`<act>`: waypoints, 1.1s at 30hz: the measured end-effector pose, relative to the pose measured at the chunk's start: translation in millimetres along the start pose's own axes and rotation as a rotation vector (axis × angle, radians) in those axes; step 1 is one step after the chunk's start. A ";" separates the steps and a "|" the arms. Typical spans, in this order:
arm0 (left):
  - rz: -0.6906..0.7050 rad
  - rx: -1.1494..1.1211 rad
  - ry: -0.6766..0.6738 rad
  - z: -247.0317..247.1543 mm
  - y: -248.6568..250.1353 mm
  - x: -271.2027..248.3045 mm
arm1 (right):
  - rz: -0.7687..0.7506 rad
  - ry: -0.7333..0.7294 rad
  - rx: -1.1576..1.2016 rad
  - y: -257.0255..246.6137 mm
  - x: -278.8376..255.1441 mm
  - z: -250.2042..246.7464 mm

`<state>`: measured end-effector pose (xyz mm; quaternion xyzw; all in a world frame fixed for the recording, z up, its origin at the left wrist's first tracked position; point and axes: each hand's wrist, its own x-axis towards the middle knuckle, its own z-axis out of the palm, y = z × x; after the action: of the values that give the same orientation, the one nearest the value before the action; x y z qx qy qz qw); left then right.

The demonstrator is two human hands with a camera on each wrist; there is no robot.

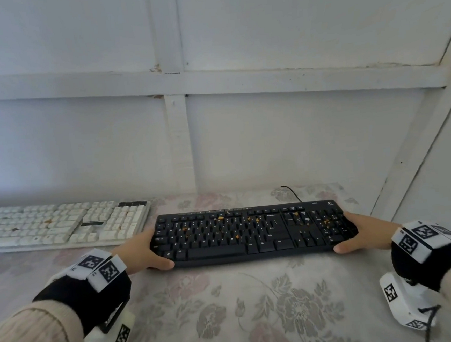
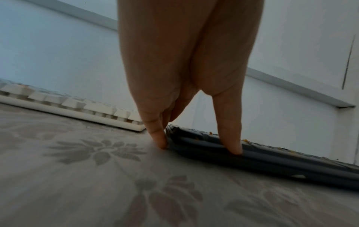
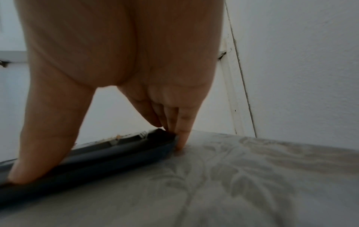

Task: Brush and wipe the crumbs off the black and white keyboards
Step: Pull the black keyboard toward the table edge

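The black keyboard (image 1: 251, 239) lies on the floral cloth in the middle, with orange crumbs (image 1: 220, 218) scattered over its keys. My left hand (image 1: 142, 247) grips its left end, thumb on the front edge and fingers along the side. My right hand (image 1: 364, 231) grips the right end the same way. The left wrist view shows the thumb (image 2: 231, 138) pressed on the black keyboard (image 2: 272, 162). In the right wrist view my right hand (image 3: 116, 61) clasps the keyboard's corner (image 3: 97, 156). The white keyboard (image 1: 61, 227), also crumbed, sits at the back left.
A floral tablecloth (image 1: 229, 305) covers the surface. The black keyboard's cable (image 1: 290, 191) runs back toward the white panelled wall (image 1: 270, 140). Another wall closes the right side. The white keyboard (image 2: 77, 107) lies close to the black one's left end.
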<state>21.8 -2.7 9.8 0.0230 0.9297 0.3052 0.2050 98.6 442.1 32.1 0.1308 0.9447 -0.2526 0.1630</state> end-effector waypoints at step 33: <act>0.089 -0.158 -0.027 -24.0 -108.1 -119.8 | -0.016 0.021 0.146 -60.7 -113.6 92.0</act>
<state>130.8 -124.1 8.9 0.0519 0.8979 0.3861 0.2049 204.5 324.7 25.5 0.1373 0.9264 -0.3209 0.1411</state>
